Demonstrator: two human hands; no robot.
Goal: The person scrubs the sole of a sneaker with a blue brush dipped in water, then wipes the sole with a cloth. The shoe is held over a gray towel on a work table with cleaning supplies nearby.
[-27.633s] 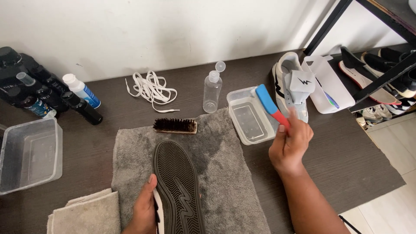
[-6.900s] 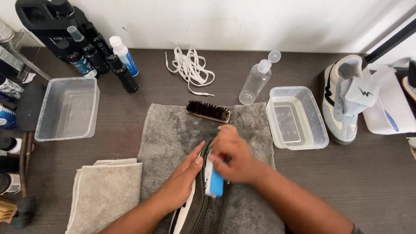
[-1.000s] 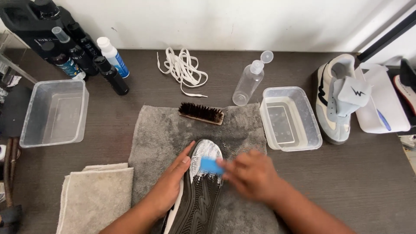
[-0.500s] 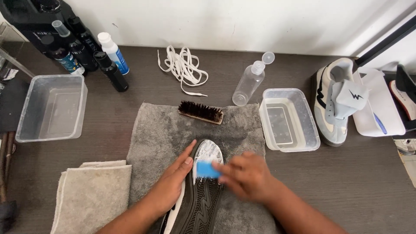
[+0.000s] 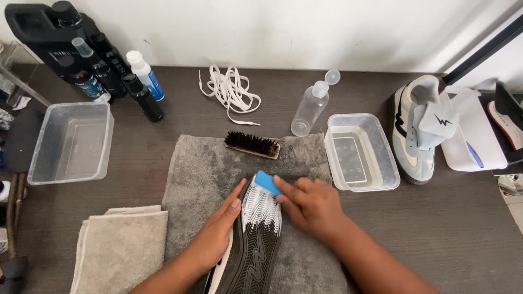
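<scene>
Here, upturned shoe (image 5: pixel 256 239), likely light, stiff-soled, slippery with foam, steadied along its side by left hand (image 5: pixel 218 234); right hand (image 5: pixel 310 204) gripping blue brush (image 5: pixel 268 183) at toe.

A cluster of dark bottles (image 5: pixel 103 73) with black caps is seen at the far left of the table against the wall, fronted by a large black jug (image 5: pixel 41 27); one dark bottle carries a blue-and-white label (image 5: pixel 90 87). Beside them, a white-capped bottle (image 5: pixel 145 75) is wrapped in a blue label. A clear, unlabelled plastic bottle (image 5: pixel 309 111) with its flip cap open is stood near the middle, between the white laces (image 5: pixel 231 92) and a clear tub (image 5: pixel 359 152).
</scene>
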